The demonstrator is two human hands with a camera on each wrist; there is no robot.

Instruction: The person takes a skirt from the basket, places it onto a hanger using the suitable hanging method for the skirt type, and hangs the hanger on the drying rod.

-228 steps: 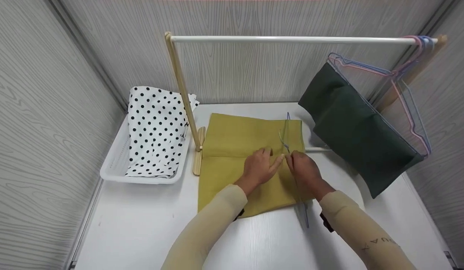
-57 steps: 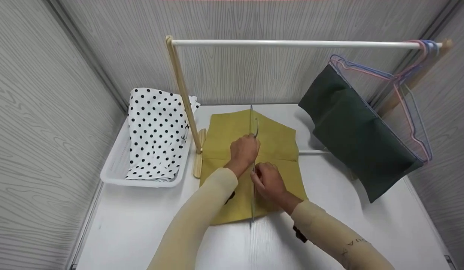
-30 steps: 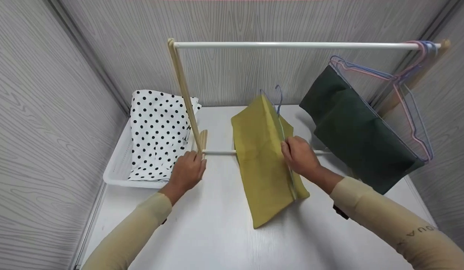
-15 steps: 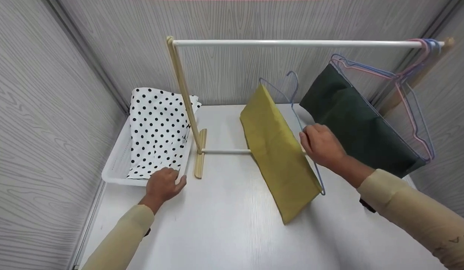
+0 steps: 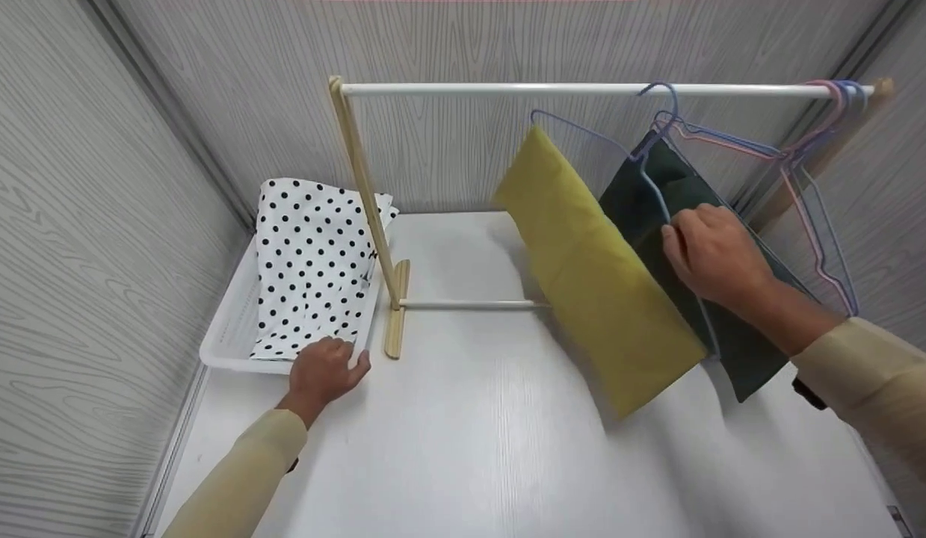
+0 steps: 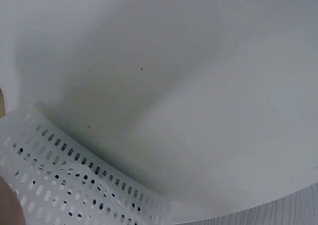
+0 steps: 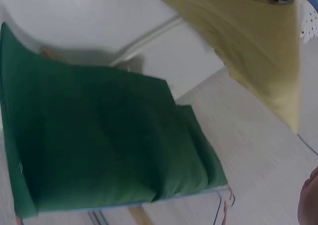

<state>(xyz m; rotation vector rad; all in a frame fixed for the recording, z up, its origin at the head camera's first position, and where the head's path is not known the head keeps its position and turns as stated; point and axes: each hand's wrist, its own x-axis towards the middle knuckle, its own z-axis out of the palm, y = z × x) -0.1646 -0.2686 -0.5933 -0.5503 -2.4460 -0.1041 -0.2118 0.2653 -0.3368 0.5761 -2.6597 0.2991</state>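
Note:
My right hand point(image 5: 720, 258) grips the side of a blue hanger point(image 5: 652, 175) with a mustard-yellow cloth point(image 5: 590, 261) folded over its lower bar. That hanger's hook overlaps the white rail at the top, and the cloth hangs tilted above the table. Behind my fingers hangs a dark green cloth point(image 5: 649, 183), which fills much of the right wrist view. My left hand point(image 5: 320, 377) is at the front right corner of a white perforated basket point(image 5: 242, 365), fingers over the rim and thumb outside. A white polka-dot cloth point(image 5: 313, 261) lies in the basket.
A drying rack with a white rail point(image 5: 477, 89) and a wooden post point(image 5: 365, 179) stands on the white table point(image 5: 463, 448). Pink and blue hangers point(image 5: 821, 134) carry the green cloth at the rail's right end. A low crossbar point(image 5: 470, 304) runs behind the yellow cloth.
The yellow cloth has gone from flat on the table to draped over the hanger, which my right hand has lifted up and right to the rail. My left hand has moved to the basket.

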